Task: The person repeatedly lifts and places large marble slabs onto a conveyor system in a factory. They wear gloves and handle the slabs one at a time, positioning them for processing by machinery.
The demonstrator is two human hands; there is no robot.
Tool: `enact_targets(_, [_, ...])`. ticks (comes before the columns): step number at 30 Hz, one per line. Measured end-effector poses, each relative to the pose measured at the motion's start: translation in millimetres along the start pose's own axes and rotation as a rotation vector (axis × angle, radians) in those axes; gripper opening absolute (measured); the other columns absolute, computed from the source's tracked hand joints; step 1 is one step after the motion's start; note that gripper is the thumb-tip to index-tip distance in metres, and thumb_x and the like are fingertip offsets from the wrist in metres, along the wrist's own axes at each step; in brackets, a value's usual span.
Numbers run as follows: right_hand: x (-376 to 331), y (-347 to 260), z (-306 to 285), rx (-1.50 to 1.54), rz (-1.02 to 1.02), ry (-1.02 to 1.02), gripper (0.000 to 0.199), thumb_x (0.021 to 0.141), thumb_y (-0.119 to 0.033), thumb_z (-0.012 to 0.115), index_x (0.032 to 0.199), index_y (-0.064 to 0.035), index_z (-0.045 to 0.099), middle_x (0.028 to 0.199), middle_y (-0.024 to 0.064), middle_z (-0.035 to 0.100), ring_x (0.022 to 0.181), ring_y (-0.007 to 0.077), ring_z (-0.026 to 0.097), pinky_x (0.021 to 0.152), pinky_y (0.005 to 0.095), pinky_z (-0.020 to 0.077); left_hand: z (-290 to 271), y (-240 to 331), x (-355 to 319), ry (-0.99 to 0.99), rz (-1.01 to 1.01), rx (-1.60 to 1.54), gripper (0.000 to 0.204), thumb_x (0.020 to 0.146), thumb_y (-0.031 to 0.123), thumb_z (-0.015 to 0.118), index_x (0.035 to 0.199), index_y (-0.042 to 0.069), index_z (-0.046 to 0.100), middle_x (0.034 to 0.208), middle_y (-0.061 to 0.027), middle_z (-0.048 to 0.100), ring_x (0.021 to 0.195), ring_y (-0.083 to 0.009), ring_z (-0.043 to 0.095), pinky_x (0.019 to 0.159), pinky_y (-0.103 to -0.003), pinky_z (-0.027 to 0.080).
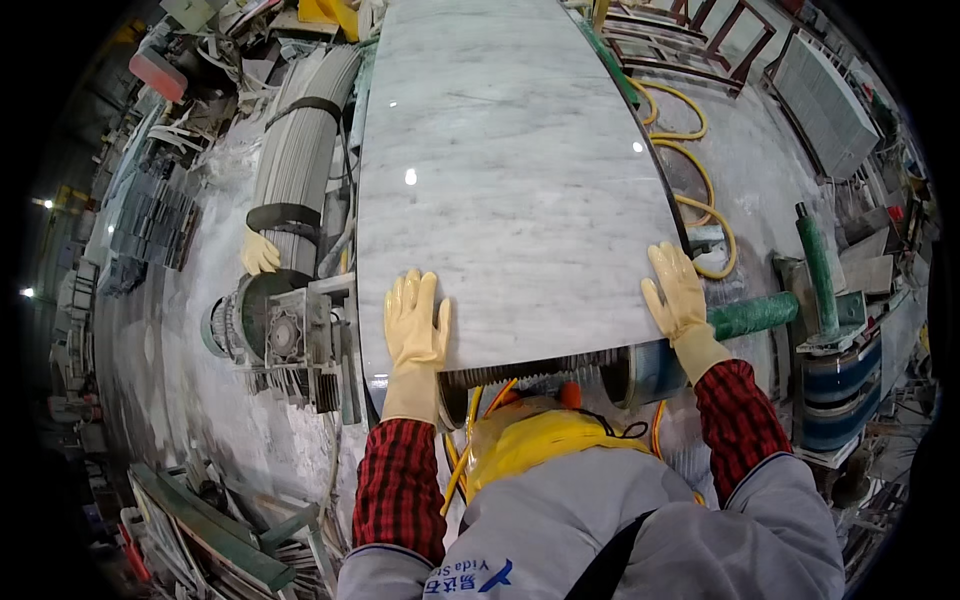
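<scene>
The view looks from the person's head, through the left one of two wide fisheye cameras worn side by side. It faces steeply down and forward, upright, over the chest, with the grey jacket (560, 510) nearest the lens along the bottom. The pale stone slab (510, 190) starts close beyond it: its near edge crosses below mid-frame, both long edges draw together with distance, and the frame's top cuts off the far end. The floor (180, 400) shows well past the slab's left and right edges; black surrounds the rounded field.
</scene>
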State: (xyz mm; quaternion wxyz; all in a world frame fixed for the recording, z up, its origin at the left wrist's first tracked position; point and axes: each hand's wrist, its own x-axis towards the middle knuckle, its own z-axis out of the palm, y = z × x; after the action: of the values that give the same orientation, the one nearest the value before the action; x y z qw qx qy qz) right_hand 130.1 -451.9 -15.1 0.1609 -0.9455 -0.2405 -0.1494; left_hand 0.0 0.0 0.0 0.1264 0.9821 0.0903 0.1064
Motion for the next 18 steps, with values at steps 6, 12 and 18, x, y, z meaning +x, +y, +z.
enact_targets(6, [-2,-8,1,-0.016,-0.032,0.089,0.058,0.095,-0.023,0.077,0.149,-0.0061,0.065,0.152,0.0226,0.063,0.141,0.0439,0.056,0.123,0.053,0.0425,-9,-2,-4,0.126,0.074,0.027,0.05,0.105,0.032,0.066,0.148,0.008,0.059,0.154,-0.0233,0.059,0.146,-0.0469,0.05,0.127,-0.057,0.034])
enact_targets(12, [-2,-13,-1,0.003,-0.055,0.138,0.056,0.092,-0.019,0.08,0.144,-0.0052,0.067,0.148,0.0215,0.065,0.137,0.0451,0.059,0.12,0.0539,0.0461,-10,-2,-8,0.131,0.077,0.021,0.049,0.103,0.031,0.068,0.145,0.007,0.06,0.152,-0.0228,0.06,0.146,-0.0454,0.049,0.126,-0.057,0.034])
enact_targets(18, [-5,-17,-8,0.036,-0.038,0.143,0.053,0.093,-0.021,0.079,0.142,-0.0045,0.068,0.144,0.0236,0.066,0.135,0.0462,0.06,0.12,0.0546,0.0458,-11,-1,-11,0.084,0.054,-0.02,0.051,0.104,0.03,0.069,0.149,0.007,0.059,0.158,-0.0246,0.056,0.148,-0.0485,0.048,0.128,-0.058,0.032])
